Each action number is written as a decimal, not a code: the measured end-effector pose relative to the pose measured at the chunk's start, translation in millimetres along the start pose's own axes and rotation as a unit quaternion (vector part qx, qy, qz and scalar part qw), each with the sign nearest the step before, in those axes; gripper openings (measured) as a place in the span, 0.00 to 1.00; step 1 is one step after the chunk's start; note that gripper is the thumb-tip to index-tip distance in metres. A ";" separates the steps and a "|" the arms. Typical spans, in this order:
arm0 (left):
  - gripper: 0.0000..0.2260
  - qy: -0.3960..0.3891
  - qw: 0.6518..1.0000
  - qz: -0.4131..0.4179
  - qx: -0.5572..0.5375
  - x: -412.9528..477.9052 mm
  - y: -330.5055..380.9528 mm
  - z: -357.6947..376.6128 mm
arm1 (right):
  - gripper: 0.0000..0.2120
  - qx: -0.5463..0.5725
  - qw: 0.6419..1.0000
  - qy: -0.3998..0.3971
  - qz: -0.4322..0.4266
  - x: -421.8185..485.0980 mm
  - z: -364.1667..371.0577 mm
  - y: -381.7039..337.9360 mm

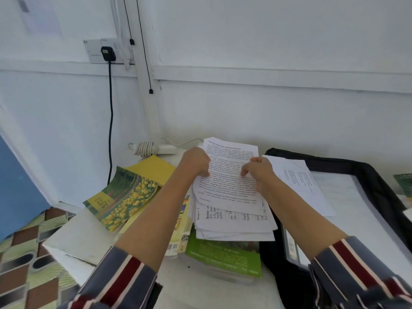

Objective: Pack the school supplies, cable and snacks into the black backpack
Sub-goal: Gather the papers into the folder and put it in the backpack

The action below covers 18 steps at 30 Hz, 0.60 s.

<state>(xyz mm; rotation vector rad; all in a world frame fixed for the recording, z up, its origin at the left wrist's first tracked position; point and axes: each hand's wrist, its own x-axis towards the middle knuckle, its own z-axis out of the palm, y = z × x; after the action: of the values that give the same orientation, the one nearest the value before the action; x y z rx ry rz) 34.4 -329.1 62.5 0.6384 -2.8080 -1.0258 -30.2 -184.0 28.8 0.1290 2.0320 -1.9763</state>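
Paper: the stack of sheets (231,197) lies over the books (223,257) on the desk (84,230), just left of the open black backpack (367,175). The left hand (196,161) and right hand (258,172) pinch its upper half, each grip clamped on the stack. Judged light, limp and loose, the sheets will fan or slide apart; take hold at both side edges and support underneath.

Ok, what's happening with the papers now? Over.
Left hand and right hand both grip the papers. Papers over the books. Backpack at right, a sheet across its edge.
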 end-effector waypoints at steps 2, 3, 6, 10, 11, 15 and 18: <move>0.18 0.001 1.000 0.003 -0.006 -1.9 4.0 -3.6 | 0.27 -0.002 1.000 0.003 -0.011 3.4 -1.6 -1.4; 0.20 -0.004 1.000 0.000 -0.023 2.0 3.4 -3.7 | 0.28 -0.003 1.000 0.006 -0.016 5.0 -2.0 -1.7; 0.22 -0.025 0.998 0.005 -0.062 3.2 1.0 3.5 | 0.30 0.000 1.000 0.010 -0.008 7.8 -1.9 -1.6; 0.33 -0.049 0.994 -0.023 -0.090 10.6 -11.5 16.6 | 0.17 -0.032 0.998 -0.009 0.050 7.5 -7.1 1.0; 0.36 -0.063 0.992 -0.033 -0.102 12.4 -14.2 19.3 | 0.16 -0.045 0.997 -0.018 0.058 7.4 -8.1 2.4; 0.41 -0.090 0.985 -0.054 -0.136 13.2 -18.9 26.5 | 0.16 -0.067 0.995 -0.028 0.063 8.1 -9.7 6.7; 0.43 -0.071 0.984 -0.068 -0.149 15.7 -20.3 30.5 | 0.18 -0.067 0.996 -0.024 0.056 9.1 -9.8 8.2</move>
<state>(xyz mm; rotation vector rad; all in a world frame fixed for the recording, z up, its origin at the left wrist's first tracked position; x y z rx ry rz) 20.8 -331.3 25.1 0.7542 -2.6721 -1.5362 -38.1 -175.3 18.5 0.1593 2.0714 -1.7550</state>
